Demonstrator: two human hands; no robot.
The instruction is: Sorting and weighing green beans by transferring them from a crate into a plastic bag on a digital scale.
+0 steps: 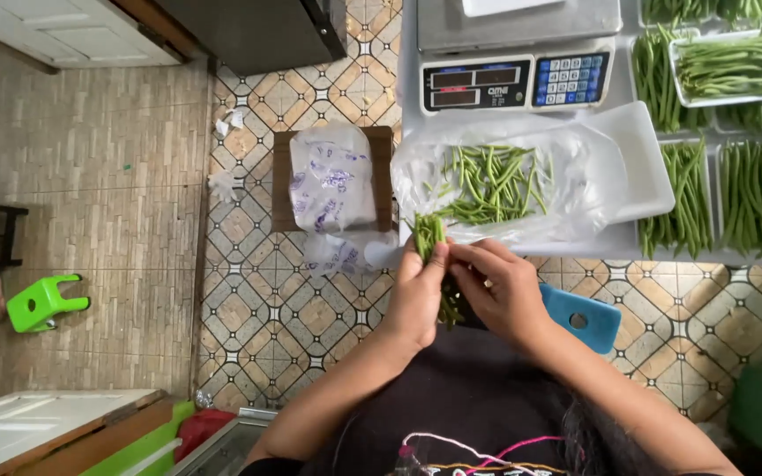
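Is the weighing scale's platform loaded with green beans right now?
No. The scale carries no beans; the loose beans lie in a clear bag on the white tray below it, and both hands hold a bunch.

left hand [418, 295] + right hand [506, 291] | gripping green bean bundle [432, 240] (upright) | above clear bag [496, 189]

Digital scale [515, 55] sits at the far edge of my desk [409, 97], keypad on its right side. Right of the scale: white trays of green beans [734, 66], packed side by side. Left of the scale, down on the tiled floor [257, 291]: brown box [280, 181] holding printed plastic bags [332, 176]. Farther left, a green stool [44, 302]. Blue stool [580, 317] below the scale, near me.
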